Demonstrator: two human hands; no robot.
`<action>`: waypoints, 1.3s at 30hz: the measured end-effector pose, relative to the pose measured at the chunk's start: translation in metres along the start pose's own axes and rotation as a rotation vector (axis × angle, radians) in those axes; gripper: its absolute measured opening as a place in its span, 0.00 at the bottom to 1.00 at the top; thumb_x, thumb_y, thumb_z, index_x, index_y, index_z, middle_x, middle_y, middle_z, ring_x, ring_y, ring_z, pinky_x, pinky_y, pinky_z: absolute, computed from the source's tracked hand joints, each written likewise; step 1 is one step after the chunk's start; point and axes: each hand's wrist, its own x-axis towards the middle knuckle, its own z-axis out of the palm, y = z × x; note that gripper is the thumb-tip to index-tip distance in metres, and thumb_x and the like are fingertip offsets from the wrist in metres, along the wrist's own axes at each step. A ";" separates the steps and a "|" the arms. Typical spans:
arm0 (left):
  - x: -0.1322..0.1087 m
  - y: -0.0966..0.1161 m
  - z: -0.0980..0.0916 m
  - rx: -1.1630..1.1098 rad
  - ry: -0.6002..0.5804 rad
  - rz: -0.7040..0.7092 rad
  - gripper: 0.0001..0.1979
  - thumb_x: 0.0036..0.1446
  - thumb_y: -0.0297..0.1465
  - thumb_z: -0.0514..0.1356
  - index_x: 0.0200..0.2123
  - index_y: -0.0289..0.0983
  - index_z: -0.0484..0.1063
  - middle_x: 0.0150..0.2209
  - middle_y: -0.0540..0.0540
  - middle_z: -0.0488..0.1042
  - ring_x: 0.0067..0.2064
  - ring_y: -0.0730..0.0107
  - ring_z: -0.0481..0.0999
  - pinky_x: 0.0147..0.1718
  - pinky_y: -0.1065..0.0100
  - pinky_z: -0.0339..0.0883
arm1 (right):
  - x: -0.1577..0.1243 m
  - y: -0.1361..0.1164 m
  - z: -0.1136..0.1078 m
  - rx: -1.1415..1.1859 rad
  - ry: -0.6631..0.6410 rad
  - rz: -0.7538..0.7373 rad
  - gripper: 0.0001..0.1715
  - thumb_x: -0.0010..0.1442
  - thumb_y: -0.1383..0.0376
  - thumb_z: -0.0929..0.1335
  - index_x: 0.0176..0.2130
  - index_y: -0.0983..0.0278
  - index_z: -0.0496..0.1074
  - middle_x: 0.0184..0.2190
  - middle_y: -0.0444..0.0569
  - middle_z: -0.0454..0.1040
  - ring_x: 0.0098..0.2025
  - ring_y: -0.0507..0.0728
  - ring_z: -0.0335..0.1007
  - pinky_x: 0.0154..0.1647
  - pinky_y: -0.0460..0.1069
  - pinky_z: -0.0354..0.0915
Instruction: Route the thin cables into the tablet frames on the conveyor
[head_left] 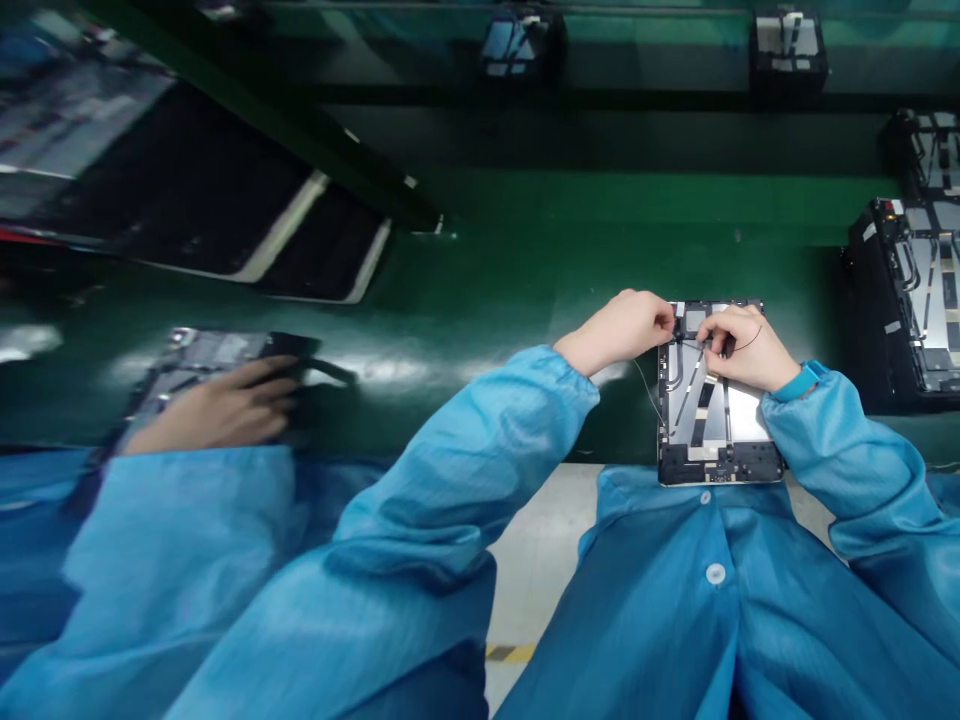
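Observation:
A tablet's open rear housing [716, 420] lies flat on the green belt, showing silver panels, black strips and a black lower edge. My left hand [619, 332] rests at its top left corner, fingers pinched on a thin black wire [694, 343]. My right hand [742, 348] sits over the top right part, its fingertips pinching the same wire near the housing's upper middle. One loose wire end curves out to the right of my right hand, and another hangs past the housing's left side. The fingers hide the wire's exact seating.
A green conveyor belt [525, 220] runs across the view. On its left, a co-worker's hand [210, 410] lies on another tablet housing [202, 360]. More housings [907, 300] stand in black holders at the right. Pale floor [540, 570] shows below the belt's edge.

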 end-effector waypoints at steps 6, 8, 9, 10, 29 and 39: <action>0.019 0.008 -0.014 0.215 -0.152 0.109 0.07 0.54 0.24 0.63 0.28 0.38 0.82 0.29 0.46 0.79 0.32 0.66 0.74 0.37 0.68 0.64 | 0.001 0.001 -0.001 0.018 -0.044 -0.005 0.15 0.47 0.74 0.72 0.36 0.60 0.77 0.23 0.39 0.76 0.33 0.57 0.74 0.46 0.52 0.60; 0.021 0.010 -0.016 0.245 -0.183 0.119 0.07 0.54 0.24 0.64 0.29 0.38 0.82 0.28 0.47 0.79 0.32 0.66 0.74 0.37 0.69 0.64 | 0.002 0.000 -0.001 0.014 -0.053 0.000 0.15 0.47 0.74 0.72 0.36 0.59 0.76 0.23 0.39 0.75 0.33 0.57 0.74 0.47 0.52 0.60; 0.021 0.011 -0.016 0.260 -0.196 0.121 0.07 0.54 0.24 0.63 0.29 0.38 0.82 0.28 0.47 0.79 0.32 0.66 0.75 0.37 0.69 0.65 | 0.002 0.000 -0.001 0.012 -0.055 0.000 0.15 0.47 0.74 0.72 0.36 0.59 0.76 0.23 0.39 0.75 0.34 0.57 0.74 0.47 0.52 0.60; 0.021 0.013 -0.015 0.278 -0.201 0.116 0.08 0.55 0.24 0.63 0.29 0.38 0.82 0.29 0.46 0.79 0.33 0.65 0.76 0.38 0.69 0.65 | 0.002 0.000 -0.001 0.010 -0.055 -0.001 0.15 0.47 0.74 0.72 0.36 0.59 0.76 0.23 0.39 0.76 0.34 0.57 0.74 0.47 0.53 0.60; -0.043 0.072 0.041 0.224 0.027 -0.133 0.15 0.67 0.31 0.55 0.47 0.28 0.78 0.45 0.31 0.80 0.49 0.49 0.81 0.46 0.58 0.75 | -0.001 0.008 -0.030 -0.334 0.111 0.016 0.10 0.54 0.73 0.68 0.34 0.58 0.75 0.28 0.45 0.79 0.40 0.62 0.73 0.52 0.59 0.61; -0.034 0.085 0.058 0.239 0.071 -0.276 0.15 0.64 0.24 0.53 0.51 0.27 0.74 0.48 0.30 0.79 0.54 0.50 0.80 0.49 0.59 0.74 | -0.028 0.007 -0.035 -0.265 0.066 -0.160 0.07 0.56 0.72 0.70 0.33 0.60 0.76 0.26 0.44 0.78 0.35 0.58 0.74 0.45 0.55 0.63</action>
